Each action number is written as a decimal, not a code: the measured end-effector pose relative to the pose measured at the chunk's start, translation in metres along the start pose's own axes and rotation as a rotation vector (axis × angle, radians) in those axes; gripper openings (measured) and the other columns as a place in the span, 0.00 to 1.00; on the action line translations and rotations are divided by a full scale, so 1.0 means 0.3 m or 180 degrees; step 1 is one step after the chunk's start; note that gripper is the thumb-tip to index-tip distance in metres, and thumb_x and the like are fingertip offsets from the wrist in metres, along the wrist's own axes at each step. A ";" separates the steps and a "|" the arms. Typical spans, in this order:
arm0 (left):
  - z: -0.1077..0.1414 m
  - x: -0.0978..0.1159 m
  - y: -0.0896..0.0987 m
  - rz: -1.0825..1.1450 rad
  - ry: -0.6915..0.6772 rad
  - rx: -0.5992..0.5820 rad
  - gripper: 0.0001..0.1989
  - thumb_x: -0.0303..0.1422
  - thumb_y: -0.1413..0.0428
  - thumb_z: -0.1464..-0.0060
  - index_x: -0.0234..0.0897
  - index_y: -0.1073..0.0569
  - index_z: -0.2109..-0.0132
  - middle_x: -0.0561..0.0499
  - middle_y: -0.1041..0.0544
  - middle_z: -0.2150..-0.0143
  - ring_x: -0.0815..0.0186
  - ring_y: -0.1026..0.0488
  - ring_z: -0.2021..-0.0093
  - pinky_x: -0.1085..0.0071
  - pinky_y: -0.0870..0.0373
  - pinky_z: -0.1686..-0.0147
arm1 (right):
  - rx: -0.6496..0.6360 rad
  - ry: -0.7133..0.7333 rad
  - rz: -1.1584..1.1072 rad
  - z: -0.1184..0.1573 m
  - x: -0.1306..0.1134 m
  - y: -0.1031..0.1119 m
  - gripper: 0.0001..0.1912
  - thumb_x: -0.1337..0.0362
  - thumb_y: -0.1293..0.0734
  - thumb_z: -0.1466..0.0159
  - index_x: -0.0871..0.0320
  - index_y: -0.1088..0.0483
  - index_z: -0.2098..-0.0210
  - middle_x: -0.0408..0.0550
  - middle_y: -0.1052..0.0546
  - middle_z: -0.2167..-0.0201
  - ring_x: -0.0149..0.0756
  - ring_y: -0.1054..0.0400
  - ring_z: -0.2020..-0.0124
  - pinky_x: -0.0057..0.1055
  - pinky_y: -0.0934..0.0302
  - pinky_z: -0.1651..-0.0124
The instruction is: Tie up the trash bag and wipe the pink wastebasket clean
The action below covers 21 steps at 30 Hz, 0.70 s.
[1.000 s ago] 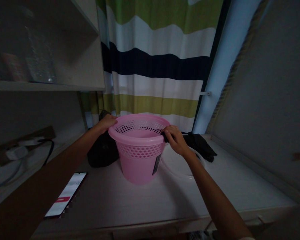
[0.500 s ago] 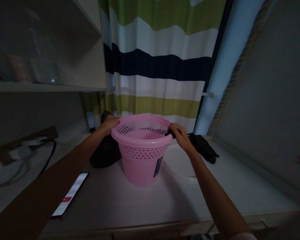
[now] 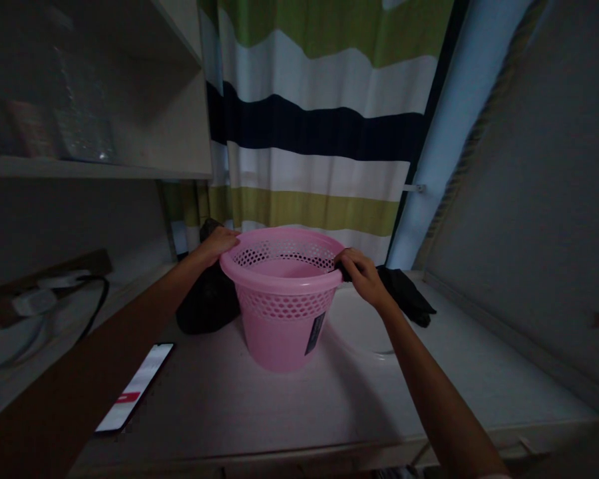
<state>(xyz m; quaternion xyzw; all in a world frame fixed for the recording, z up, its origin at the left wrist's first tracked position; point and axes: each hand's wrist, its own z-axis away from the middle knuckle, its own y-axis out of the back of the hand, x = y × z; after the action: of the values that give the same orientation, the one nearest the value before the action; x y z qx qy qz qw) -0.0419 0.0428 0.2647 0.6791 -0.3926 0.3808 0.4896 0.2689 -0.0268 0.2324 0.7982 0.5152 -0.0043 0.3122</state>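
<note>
Mid-frame on the pale desk (image 3: 249,419), a round pink plastic basket (image 3: 274,336) stands upright, seemingly steadied by left hand (image 3: 220,242) and right hand (image 3: 363,274), each grip clamped on its rim (image 3: 282,286) (black material (image 3: 347,271) under the right).

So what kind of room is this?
Probably a room in someone's home, though I can't tell which one. It has a striped curtain, a shelf and a pink basket.
</note>
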 end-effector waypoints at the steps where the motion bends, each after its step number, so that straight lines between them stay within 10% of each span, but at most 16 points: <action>1: -0.001 0.000 0.001 0.0011 0.0004 -0.0030 0.16 0.20 0.50 0.65 0.28 0.23 0.66 0.48 0.25 0.80 0.66 0.30 0.80 0.73 0.33 0.78 | 0.0071 -0.0080 -0.0134 -0.006 0.024 0.002 0.17 0.57 0.46 0.36 0.58 0.34 0.75 0.46 0.30 0.74 0.34 0.36 0.67 0.33 0.43 0.60; 12: -0.011 -0.015 -0.002 0.0011 -0.0035 -0.0041 0.15 0.19 0.51 0.65 0.28 0.23 0.69 0.49 0.25 0.79 0.66 0.30 0.79 0.74 0.35 0.79 | 0.0311 -0.0881 -0.1292 -0.097 0.187 -0.027 0.20 0.55 0.42 0.41 0.59 0.36 0.84 0.42 0.33 0.80 0.29 0.39 0.76 0.28 0.44 0.69; 21: -0.002 -0.007 -0.021 0.0012 0.0064 0.0295 0.16 0.19 0.51 0.63 0.24 0.24 0.65 0.48 0.28 0.81 0.65 0.30 0.79 0.72 0.34 0.77 | 0.0328 -0.0486 -0.0445 -0.028 0.059 -0.021 0.19 0.55 0.45 0.38 0.57 0.37 0.80 0.44 0.33 0.77 0.33 0.39 0.71 0.32 0.45 0.64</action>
<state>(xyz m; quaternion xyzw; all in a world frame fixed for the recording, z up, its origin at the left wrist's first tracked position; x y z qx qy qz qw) -0.0370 0.0449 0.2606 0.6965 -0.3708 0.4063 0.4608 0.2695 -0.0062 0.2303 0.7726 0.5434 -0.1133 0.3081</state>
